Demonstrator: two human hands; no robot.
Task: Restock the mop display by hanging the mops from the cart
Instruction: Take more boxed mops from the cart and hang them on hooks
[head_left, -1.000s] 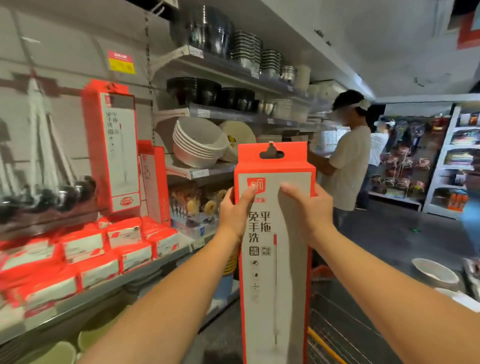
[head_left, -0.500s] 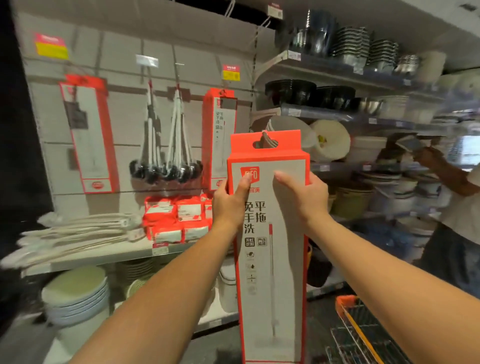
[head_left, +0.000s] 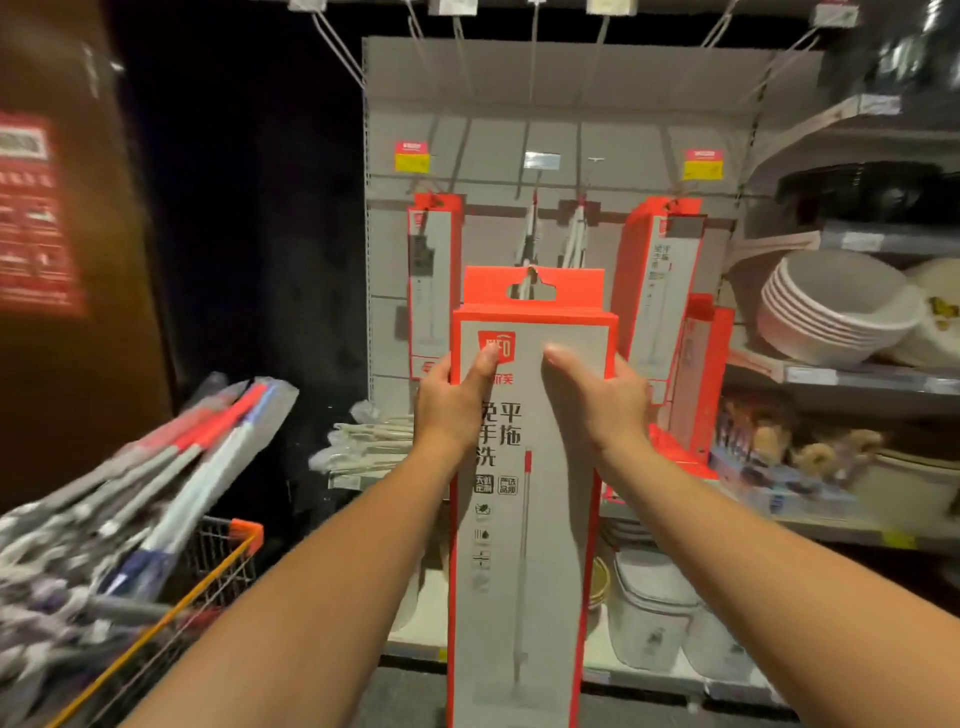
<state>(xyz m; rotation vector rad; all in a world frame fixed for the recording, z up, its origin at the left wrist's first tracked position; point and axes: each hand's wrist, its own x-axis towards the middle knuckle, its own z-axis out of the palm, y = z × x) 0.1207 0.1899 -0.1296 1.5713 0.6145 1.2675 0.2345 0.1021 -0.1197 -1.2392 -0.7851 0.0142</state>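
Item: boxed mop (head_left: 530, 545), upright. My L hand (head_left: 449, 410) grips its left edge, R hand (head_left: 608, 405) its right, thumbs on front. Pegboard (head_left: 493, 130) behind; cart (head_left: 228, 551) w/ mops (head_left: 197, 467) at left.

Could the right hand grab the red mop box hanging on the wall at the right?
Probably not right now: the right hand is busy holding the boxed mop together with the left hand. Nothing stands between it and the hanging mop box, though.

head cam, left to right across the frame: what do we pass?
red poster → bagged mops in the cart → left hanging mop box → held mop box → right hanging mop box → stacked bowls
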